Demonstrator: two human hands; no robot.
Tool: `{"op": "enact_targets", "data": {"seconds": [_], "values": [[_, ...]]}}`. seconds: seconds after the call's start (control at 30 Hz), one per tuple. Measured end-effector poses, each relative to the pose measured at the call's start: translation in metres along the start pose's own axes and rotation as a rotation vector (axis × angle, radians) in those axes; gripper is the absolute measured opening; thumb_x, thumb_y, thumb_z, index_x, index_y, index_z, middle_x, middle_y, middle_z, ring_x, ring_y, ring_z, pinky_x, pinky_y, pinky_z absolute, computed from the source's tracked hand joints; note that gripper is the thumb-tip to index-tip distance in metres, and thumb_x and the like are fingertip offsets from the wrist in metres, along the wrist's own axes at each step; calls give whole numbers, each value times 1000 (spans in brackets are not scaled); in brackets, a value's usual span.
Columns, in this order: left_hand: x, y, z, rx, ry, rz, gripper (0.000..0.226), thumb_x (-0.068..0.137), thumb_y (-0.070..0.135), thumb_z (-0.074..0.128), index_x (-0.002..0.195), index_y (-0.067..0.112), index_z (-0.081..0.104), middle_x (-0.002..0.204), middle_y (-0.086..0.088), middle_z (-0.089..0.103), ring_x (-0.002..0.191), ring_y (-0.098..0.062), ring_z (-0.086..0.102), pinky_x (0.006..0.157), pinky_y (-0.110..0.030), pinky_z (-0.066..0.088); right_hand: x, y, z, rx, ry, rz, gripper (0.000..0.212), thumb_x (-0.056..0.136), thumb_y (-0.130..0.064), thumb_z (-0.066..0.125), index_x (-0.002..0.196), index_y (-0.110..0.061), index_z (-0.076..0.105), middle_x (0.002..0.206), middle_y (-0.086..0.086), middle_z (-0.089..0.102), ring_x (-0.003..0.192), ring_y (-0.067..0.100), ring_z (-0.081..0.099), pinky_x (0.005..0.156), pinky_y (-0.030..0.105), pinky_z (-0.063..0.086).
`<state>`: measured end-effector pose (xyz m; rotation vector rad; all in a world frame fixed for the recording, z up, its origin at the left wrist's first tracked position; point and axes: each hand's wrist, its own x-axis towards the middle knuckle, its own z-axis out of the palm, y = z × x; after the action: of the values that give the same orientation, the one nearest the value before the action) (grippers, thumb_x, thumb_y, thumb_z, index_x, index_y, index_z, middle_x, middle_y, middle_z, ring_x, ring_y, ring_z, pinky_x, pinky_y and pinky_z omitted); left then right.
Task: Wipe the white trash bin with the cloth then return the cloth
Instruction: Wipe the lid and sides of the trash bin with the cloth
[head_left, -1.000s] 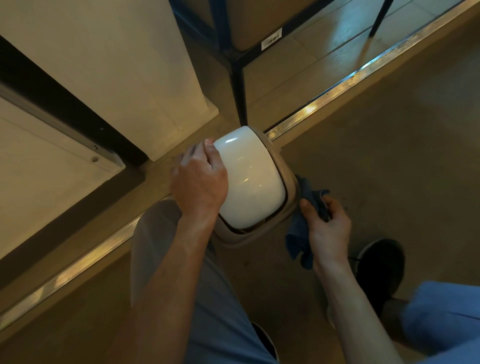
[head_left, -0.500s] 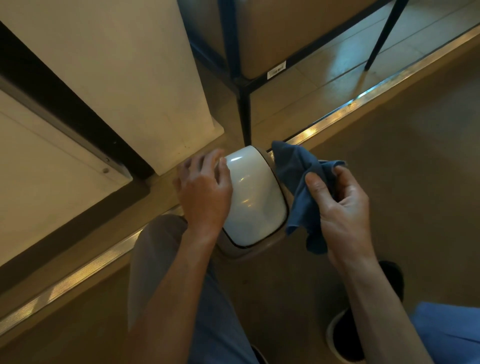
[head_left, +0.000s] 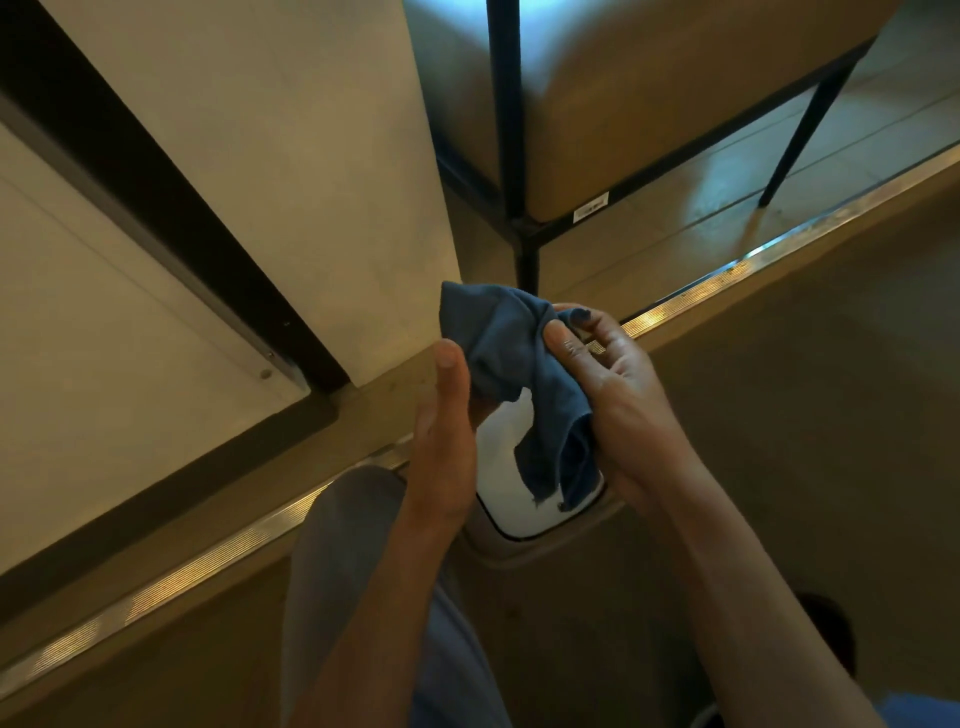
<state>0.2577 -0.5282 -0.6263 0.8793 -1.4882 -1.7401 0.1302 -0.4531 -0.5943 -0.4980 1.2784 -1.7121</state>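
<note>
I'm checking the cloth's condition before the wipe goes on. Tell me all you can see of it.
The cloth is dark blue, soft-looking fabric, crumpled and folded rather than spread. It hangs above the white trash bin, hiding much of the lid. The right hand pinches its upper right part between thumb and fingers; the left hand touches its left edge. A loose lower corner dangles over the lid.

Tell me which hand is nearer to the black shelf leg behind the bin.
The right hand: its fingertips sit just below the black shelf leg, holding the blue cloth. The left hand is lower and further left.
</note>
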Motion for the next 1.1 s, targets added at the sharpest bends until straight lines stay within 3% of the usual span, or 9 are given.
{"op": "enact_targets", "data": {"seconds": [0.1,0.27,0.37,0.5,0.67,0.77,0.87,0.97,1.1], "values": [[-3,9,6,-22,48,34,38,89,47,65,123,31,61,120,0,73,115,-21,71,92,-37,59,5,9,11,-193,23,-98,23,101,-28,60,124,-22,59,118,6,67,104,19,72,80,32,62],[1,21,-8,-13,171,95,36,94,19,68,125,35,58,124,2,68,114,-17,70,88,-36,61,14,7,12,-602,7,-223,27,97,-43,64,120,-28,64,118,-6,61,108,8,63,82,27,61],[7,38,-27,104,232,163,47,94,22,71,132,39,49,131,5,59,112,-9,68,85,-34,62,18,1,4,-708,23,-296,22,100,-41,59,114,-26,66,110,-11,63,99,-2,62,76,11,51],[21,52,-53,296,341,209,59,94,21,73,139,37,39,140,4,49,105,7,61,74,-10,55,31,11,-13,-916,52,-362,26,103,-39,56,119,-22,68,118,-8,59,109,3,57,84,16,48],[34,31,-62,555,185,214,63,95,17,71,145,34,38,130,20,46,109,19,53,84,-12,55,48,39,-29,-1124,-86,-321,36,104,-44,50,131,-25,64,136,-8,53,125,-2,35,95,22,36],[31,-1,-63,767,0,132,47,97,36,66,138,42,45,133,16,49,116,1,51,93,-25,53,51,60,-32,-1150,-93,-348,39,106,-45,45,136,-25,60,139,-7,52,134,6,38,109,34,39],[21,-25,-60,1019,-93,211,46,97,56,48,141,44,46,142,15,47,128,-10,37,107,-39,36,51,75,-34,-1177,-30,-453,38,106,-45,41,131,-24,62,134,-8,55,132,9,43,105,36,46],[42,-17,-50,904,-99,1,44,103,55,38,143,39,49,142,9,48,128,-15,44,108,-43,40,51,79,-33,-1203,30,-509,37,106,-43,41,128,-24,63,131,-8,58,132,12,46,102,34,47],[95,-1,-27,931,-229,-316,38,108,49,38,138,34,55,124,-1,61,104,-18,60,88,-39,49,49,83,-29,-1248,84,-528,36,107,-41,39,129,-26,64,131,-8,59,133,13,47,102,29,45]]}}
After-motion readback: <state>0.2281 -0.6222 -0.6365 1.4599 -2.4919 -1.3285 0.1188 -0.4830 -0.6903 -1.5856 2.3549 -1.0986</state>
